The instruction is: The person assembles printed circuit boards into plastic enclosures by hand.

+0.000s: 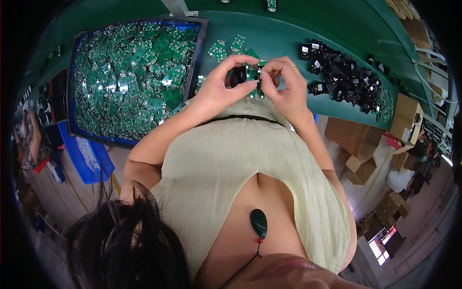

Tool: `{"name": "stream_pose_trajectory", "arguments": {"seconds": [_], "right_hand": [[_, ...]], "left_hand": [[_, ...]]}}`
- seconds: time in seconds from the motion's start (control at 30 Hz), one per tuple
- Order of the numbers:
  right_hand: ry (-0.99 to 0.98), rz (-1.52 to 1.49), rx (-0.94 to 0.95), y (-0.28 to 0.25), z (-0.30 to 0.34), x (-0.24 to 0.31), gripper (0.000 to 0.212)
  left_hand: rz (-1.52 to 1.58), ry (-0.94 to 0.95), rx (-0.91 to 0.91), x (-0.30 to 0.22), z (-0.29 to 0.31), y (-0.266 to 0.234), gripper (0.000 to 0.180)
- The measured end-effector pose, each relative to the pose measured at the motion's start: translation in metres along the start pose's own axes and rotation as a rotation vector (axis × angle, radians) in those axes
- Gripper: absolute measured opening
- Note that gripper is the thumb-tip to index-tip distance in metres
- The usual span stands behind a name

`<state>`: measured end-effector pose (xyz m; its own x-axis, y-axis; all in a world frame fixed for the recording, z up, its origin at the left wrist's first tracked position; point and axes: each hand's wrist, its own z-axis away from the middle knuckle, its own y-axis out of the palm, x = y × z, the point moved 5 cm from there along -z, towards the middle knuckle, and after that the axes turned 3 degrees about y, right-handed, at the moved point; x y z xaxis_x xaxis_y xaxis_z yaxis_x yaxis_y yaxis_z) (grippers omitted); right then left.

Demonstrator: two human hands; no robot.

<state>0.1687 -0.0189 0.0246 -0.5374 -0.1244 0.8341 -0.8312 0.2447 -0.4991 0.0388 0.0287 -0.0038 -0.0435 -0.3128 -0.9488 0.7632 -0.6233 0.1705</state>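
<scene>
Over the near edge of the green table, my left hand [216, 94] grips a small green circuit board [252, 73] between the thumb and fingers. A dark part shows beside the board, inside the curve of that hand; its kind cannot be made out. My right hand [291, 91], with a ring on one finger, is curled closed, its thumb and fingertips pinching the board's right edge. Just beyond my hands lie a few loose circuit boards [237, 43] on the tabletop.
A dark-rimmed blue tray [198, 36] heaped with circuit boards fills the left side. At the right lie a pile of black plastic parts [346, 77] and a small heap of boards [386, 103]. Cardboard boxes [406, 120] and a blue bin [86, 154] stand around the table.
</scene>
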Motion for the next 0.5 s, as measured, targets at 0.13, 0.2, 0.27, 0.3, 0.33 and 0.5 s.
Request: {"name": "stream_pose_trajectory", "arguments": {"seconds": [0.13, 0.2, 0.27, 0.3, 0.33, 0.5], "right_hand": [[-0.043, 0.005, 0.024, 0.001, 0.002, 0.002, 0.017], [-0.094, 0.056, 0.036, 0.003, 0.002, 0.005, 0.018], [-0.146, 0.108, 0.046, 0.006, 0.001, 0.009, 0.019], [-0.160, 0.141, 0.035, 0.006, 0.001, 0.012, 0.020], [-0.175, 0.174, 0.025, 0.006, 0.001, 0.013, 0.021], [-0.196, 0.208, 0.038, 0.009, 0.000, 0.014, 0.022]], "left_hand": [[-0.207, 0.196, -0.110, 0.011, -0.002, -0.008, 0.037], [-0.224, 0.162, -0.126, 0.012, -0.001, -0.010, 0.034], [-0.276, 0.198, -0.166, 0.009, 0.002, -0.012, 0.031], [-0.274, 0.195, -0.166, 0.009, 0.001, -0.012, 0.031], [-0.325, 0.278, -0.186, 0.005, 0.001, -0.013, 0.030], [-0.428, 0.412, -0.197, -0.006, 0.003, -0.012, 0.029]]}}
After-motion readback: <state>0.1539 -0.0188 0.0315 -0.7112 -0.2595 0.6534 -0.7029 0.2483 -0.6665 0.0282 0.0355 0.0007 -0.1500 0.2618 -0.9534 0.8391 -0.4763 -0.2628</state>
